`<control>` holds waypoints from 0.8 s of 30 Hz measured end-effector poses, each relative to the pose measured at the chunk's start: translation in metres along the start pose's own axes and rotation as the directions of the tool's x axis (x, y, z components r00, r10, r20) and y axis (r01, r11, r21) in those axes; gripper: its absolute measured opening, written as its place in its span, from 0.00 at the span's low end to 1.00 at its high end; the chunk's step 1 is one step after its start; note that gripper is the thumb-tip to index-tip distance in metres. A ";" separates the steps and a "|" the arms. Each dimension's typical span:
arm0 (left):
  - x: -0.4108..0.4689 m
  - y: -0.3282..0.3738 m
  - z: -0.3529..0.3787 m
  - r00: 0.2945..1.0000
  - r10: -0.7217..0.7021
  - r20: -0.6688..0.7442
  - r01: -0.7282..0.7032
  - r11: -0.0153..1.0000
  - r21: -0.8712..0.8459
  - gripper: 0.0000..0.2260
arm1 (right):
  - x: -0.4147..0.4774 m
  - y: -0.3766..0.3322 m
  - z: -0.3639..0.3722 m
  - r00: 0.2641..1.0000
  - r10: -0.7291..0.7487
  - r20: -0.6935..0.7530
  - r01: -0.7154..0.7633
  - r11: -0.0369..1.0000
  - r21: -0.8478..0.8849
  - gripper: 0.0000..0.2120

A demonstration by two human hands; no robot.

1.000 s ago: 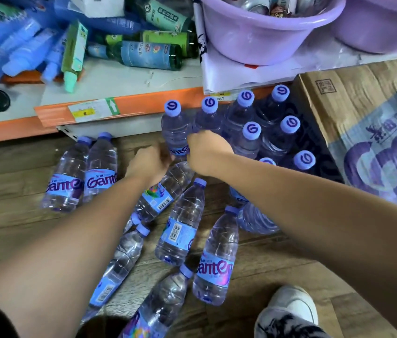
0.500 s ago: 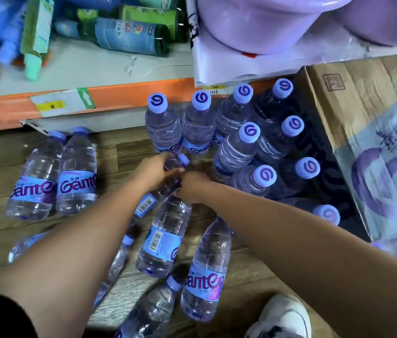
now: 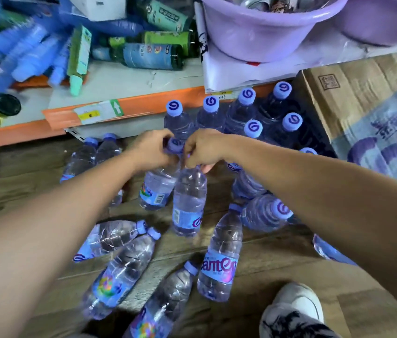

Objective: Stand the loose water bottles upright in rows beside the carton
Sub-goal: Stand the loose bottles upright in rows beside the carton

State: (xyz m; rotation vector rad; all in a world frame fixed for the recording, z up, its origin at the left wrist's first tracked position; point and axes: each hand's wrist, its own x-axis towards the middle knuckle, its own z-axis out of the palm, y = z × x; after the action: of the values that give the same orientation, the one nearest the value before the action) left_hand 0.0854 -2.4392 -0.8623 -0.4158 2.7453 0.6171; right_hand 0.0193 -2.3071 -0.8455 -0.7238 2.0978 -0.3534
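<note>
My left hand (image 3: 149, 152) grips the neck of a clear water bottle (image 3: 157, 189) with a lilac cap, tilted up off the floor. My right hand (image 3: 204, 149) is closed around the top of a second bottle (image 3: 188, 203), which hangs nearly upright. Both hands meet just in front of several upright bottles (image 3: 253, 111) standing in rows left of the cardboard carton (image 3: 353, 98). Several more bottles lie loose on the wooden floor, among them one (image 3: 219, 262) with its label up and a pair (image 3: 87, 157) at the left, partly hidden by my left arm.
An orange-edged low shelf (image 3: 144, 106) runs behind the rows, piled with blue and green bottles. Two lilac plastic basins (image 3: 265, 28) sit at the back right. My white shoe (image 3: 292, 311) is at the bottom right, close to the lying bottles.
Both hands have closed on bottles that lay on the floor and raised them by the neck. The view has shifted back up toward the shelf.
</note>
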 end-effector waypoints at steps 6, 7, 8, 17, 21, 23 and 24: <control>-0.024 0.017 -0.011 0.993 0.078 -0.085 -0.050 0.956 0.290 0.21 | -0.032 -0.002 -0.014 0.942 -0.101 -0.321 0.032 0.976 -0.216 0.14; -0.025 0.019 -0.011 0.993 0.107 -0.044 -0.088 0.946 0.313 0.20 | -0.035 0.002 -0.013 0.923 -0.096 -0.372 0.022 0.980 -0.197 0.12; -0.026 0.020 -0.012 0.990 0.140 -0.011 -0.128 0.933 0.337 0.19 | -0.038 0.008 -0.013 0.907 -0.086 -0.413 0.019 0.986 -0.164 0.10; -0.016 0.034 -0.017 0.973 0.228 -0.029 -0.217 0.952 0.217 0.14 | -0.043 0.024 -0.009 0.879 -0.065 -0.472 0.045 0.997 -0.055 0.11; -0.007 0.045 -0.014 0.971 0.235 -0.041 -0.220 0.949 0.228 0.08 | -0.042 0.025 -0.011 0.892 -0.047 -0.449 0.015 0.997 -0.074 0.13; -0.001 0.046 -0.017 0.969 0.247 -0.005 -0.236 0.928 0.290 0.07 | -0.043 0.027 -0.011 0.886 -0.061 -0.460 0.021 0.996 -0.091 0.14; 0.000 0.047 -0.018 0.969 0.245 0.019 -0.239 0.919 0.313 0.07 | -0.044 0.027 -0.010 0.881 -0.072 -0.468 0.024 0.994 -0.107 0.14</control>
State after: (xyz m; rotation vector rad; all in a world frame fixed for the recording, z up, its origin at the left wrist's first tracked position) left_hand 0.0649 -2.4066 -0.8295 -0.0068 2.8689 0.2196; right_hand 0.0217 -2.2591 -0.8247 -0.8095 2.5765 -0.4963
